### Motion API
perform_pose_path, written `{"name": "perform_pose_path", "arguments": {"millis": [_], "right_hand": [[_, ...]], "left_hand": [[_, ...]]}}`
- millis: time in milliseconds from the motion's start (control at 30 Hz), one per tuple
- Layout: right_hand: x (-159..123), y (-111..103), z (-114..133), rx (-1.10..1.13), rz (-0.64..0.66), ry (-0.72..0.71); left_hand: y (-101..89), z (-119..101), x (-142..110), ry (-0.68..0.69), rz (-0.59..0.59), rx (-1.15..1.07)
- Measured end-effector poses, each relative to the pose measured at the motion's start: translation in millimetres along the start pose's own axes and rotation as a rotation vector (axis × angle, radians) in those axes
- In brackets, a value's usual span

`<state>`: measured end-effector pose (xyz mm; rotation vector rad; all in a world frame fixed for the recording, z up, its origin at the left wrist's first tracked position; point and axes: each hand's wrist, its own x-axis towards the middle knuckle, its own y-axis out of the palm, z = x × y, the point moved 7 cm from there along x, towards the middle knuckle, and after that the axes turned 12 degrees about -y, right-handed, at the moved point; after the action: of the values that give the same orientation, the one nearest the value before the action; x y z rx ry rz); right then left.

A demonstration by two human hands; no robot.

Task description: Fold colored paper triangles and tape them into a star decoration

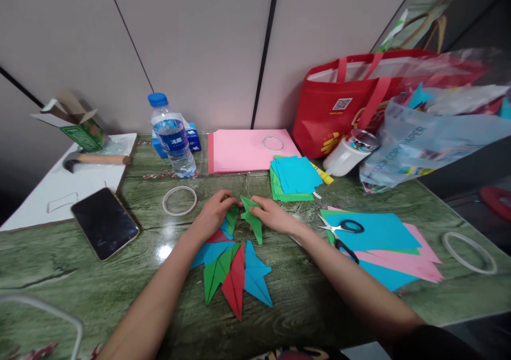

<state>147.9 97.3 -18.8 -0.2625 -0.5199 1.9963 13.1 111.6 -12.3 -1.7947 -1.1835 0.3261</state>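
My right hand (269, 213) pinches a green folded paper piece (254, 224) with pointed ends. My left hand (215, 212) is closed on another green folded piece (232, 217), at the upper end of a curved row of folded pieces; its fingers partly cover it. Below the hands, the row fans out over the table, with a blue piece (219, 251), a green piece (217, 275), a red piece (235, 285) and a blue piece (256, 275) at its near end. Part of the row lies hidden beneath my left wrist.
Scissors (342, 227) lie on coloured sheets (379, 232) at right. Behind are blue and green paper squares (297, 174), pink sheets (247, 149), a water bottle (173, 136), a white cup (345, 155) and a red bag (323, 104). Leftward lie a tape ring (164, 200), phone (105, 223) and hammer (99, 158).
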Motion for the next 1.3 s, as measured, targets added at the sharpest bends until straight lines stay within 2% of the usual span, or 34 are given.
{"name": "perform_pose_path", "arguments": {"millis": [200,433,700,800,1100,1300], "right_hand": [[1.0,-4.2,2.9,-0.146,-0.013,-0.034],[3.6,-3.9,1.6,-0.108,-0.016,-0.028],[0.9,-2.2,1.7,-0.16,-0.025,-0.03],[0.6,-2.2,4.7,-0.199,-0.033,-0.025],[2.2,-2.3,8.1,-0.291,0.0,0.02],[1.8,-2.5,5.8,-0.289,-0.007,0.011]], "left_hand": [[-0.4,5.0,-2.1,-0.025,-0.037,-0.007],[-4.3,0.2,-0.2,-0.052,-0.015,0.007],[1.9,-8.1,-2.4,0.045,0.012,0.116],[2.3,-8.5,-3.4,0.043,0.009,0.125],[1.2,-4.4,-0.9,-0.04,0.034,0.023],[2.5,-0.1,-0.2,-0.038,0.042,-0.011]]}}
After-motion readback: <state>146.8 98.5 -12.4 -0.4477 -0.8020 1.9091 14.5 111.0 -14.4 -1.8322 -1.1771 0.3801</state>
